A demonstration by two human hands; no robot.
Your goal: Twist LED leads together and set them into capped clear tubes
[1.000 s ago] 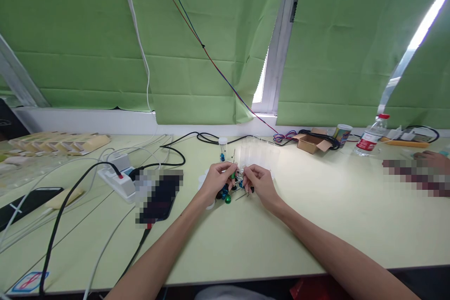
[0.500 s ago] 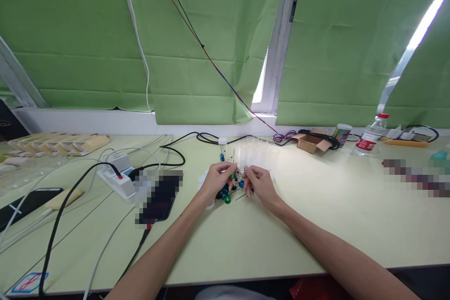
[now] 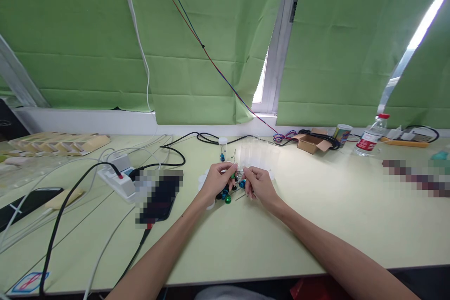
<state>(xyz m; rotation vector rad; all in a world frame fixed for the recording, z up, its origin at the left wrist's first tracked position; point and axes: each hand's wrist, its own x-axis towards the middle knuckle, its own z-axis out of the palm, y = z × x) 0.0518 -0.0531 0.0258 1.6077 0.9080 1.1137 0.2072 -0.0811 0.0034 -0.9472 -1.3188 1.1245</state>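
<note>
While the left hand (image 3: 218,179) and right hand (image 3: 263,186) each keep a pinched grip on a thin pin (image 3: 240,171) between them, beads (image 3: 228,199) lie beneath, well in from the worktop's (image 3: 316,215) near edge. A bottle (image 3: 371,136) stands near its far edge.

left hand (image 3: 218,180), right hand (image 3: 260,183) — pinched

Phone (image 3: 169,201) partly pixelated, thin piece (image 3: 240,171) between hands (image 3: 218,181) (image 3: 261,184) too small to identify
</note>
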